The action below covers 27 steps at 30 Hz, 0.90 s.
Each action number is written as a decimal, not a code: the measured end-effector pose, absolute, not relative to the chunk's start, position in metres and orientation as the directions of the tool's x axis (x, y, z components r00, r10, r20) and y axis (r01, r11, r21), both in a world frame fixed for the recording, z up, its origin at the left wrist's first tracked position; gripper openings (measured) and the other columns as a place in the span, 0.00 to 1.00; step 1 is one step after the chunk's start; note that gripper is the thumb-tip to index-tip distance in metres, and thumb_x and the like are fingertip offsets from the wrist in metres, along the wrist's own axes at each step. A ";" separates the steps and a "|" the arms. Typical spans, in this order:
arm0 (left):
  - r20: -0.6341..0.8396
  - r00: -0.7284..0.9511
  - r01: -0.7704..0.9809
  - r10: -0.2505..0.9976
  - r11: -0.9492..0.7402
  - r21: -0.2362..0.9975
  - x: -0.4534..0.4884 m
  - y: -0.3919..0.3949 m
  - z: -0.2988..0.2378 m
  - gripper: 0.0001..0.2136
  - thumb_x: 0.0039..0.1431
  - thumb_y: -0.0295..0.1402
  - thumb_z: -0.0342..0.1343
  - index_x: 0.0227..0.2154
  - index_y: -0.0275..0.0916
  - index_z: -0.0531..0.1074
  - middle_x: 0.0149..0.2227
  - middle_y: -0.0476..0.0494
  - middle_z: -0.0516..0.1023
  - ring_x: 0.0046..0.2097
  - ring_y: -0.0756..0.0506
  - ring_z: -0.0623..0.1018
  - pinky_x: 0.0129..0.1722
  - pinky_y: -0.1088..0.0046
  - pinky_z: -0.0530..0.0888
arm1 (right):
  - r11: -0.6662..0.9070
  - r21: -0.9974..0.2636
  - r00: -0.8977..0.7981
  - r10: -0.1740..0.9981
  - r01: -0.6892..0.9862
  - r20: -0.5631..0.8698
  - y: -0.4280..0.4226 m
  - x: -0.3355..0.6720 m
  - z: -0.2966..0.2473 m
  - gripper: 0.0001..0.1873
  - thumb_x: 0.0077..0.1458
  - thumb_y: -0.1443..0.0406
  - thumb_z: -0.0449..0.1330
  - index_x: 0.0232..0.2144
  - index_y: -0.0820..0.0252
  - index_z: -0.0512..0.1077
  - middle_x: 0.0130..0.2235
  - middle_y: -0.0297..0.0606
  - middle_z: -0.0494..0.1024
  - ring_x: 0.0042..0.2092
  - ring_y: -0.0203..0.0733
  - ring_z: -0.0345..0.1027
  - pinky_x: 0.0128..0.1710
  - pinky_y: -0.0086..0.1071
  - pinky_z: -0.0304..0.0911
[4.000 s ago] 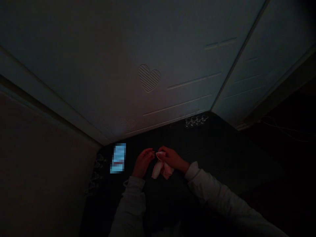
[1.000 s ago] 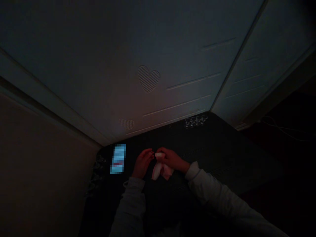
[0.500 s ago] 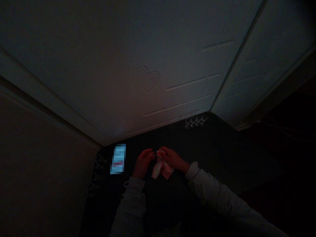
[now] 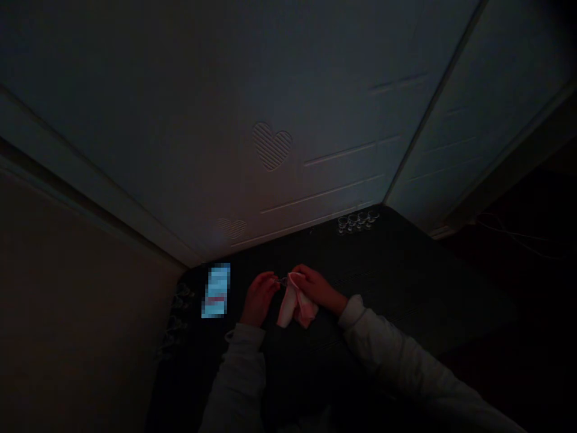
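Observation:
In the dim light my left hand has its fingertips closed on one end of a small clear glass, which looks stemmed. My right hand pinches a pink and white cloth against the glass's other end. From that hand the cloth hangs in loose folds over the dark surface. The right fingers and the cloth hide part of the glass, and its exact shape is hard to make out.
Several small stemmed glasses stand in rows by the white panel with engraved hearts. More clear glasses line the dark table's left edge. A bright phone screen, blurred out, lies left of my hands.
More of the glass shows between my hands now. The right hand and cloth have shifted slightly, and the left fingers have moved a little along the glass.

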State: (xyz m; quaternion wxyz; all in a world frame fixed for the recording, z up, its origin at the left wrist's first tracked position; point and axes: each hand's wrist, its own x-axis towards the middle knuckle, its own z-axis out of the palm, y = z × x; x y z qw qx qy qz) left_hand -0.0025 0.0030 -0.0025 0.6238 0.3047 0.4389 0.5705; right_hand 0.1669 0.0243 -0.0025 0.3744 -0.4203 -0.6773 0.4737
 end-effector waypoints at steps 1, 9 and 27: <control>-0.204 -0.037 -0.440 0.978 0.168 0.882 -0.002 0.003 -0.002 0.11 0.44 0.29 0.57 0.34 0.35 0.68 0.32 0.47 0.72 0.33 0.52 0.72 0.37 0.74 0.69 | 0.208 -0.952 -0.377 0.920 0.226 0.111 0.024 0.167 -0.002 0.12 0.53 0.58 0.49 0.34 0.61 0.65 0.29 0.32 0.68 0.30 0.33 0.61 0.29 0.26 0.56; -0.236 -0.028 -0.408 0.971 0.205 0.890 -0.001 0.004 0.000 0.11 0.42 0.30 0.58 0.32 0.35 0.68 0.31 0.47 0.71 0.32 0.52 0.72 0.35 0.74 0.68 | 0.259 -0.915 -0.418 0.901 0.308 0.115 0.020 0.166 0.004 0.13 0.52 0.58 0.51 0.35 0.61 0.65 0.30 0.33 0.70 0.31 0.34 0.64 0.30 0.26 0.57; -0.227 -0.002 -0.318 0.974 0.214 0.924 -0.001 0.002 -0.001 0.12 0.42 0.30 0.59 0.33 0.36 0.68 0.31 0.47 0.72 0.31 0.51 0.72 0.34 0.74 0.68 | 0.283 -0.916 -0.450 0.883 0.286 0.132 0.019 0.168 0.008 0.12 0.52 0.59 0.51 0.34 0.61 0.66 0.29 0.33 0.70 0.30 0.34 0.62 0.29 0.26 0.56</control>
